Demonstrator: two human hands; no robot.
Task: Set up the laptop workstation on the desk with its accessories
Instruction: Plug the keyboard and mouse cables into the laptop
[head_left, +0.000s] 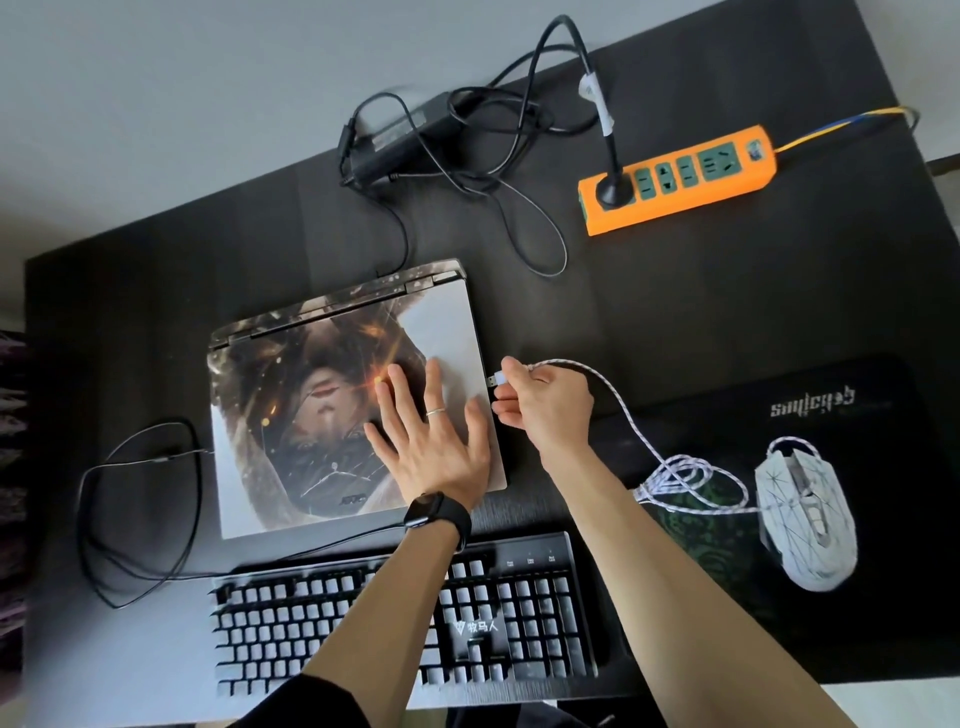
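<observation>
Connection of the mouse (805, 514) to the laptop (322, 415) is proceeding. The laptop is lying shut near the middle of the desk (675, 291), somewhat toward its left edge. The keyboard (524, 613) is running along the near edge, and the mouse is sitting on the mouse pad (857, 415) at the near right corner. The left hand (431, 431) is pressing flat on the right part of the lid, fingers straight and spread, gripping nothing. The right hand (545, 410) is pinching the plug (497, 379) between thumb and curled fingers, holding its metal tip just beside the laptop's right side and pointing at it; the plug is not appearing seated yet. The port itself is not showing from this view. The cable (615, 395) is trailing from the plug across the desk to a loose coil at the pad's left edge, so slack is looking ample. In my judgement, the step is calling for the plug to be kept level and square to the laptop's side, then pushed straight in without rocking. If it is refusing to enter, it should be turned over rather than forced. The left hand is serving well as a brace against the laptop sliding toward the left edge. The main risk is lying in probing for a hidden port with a tilted plug.
</observation>
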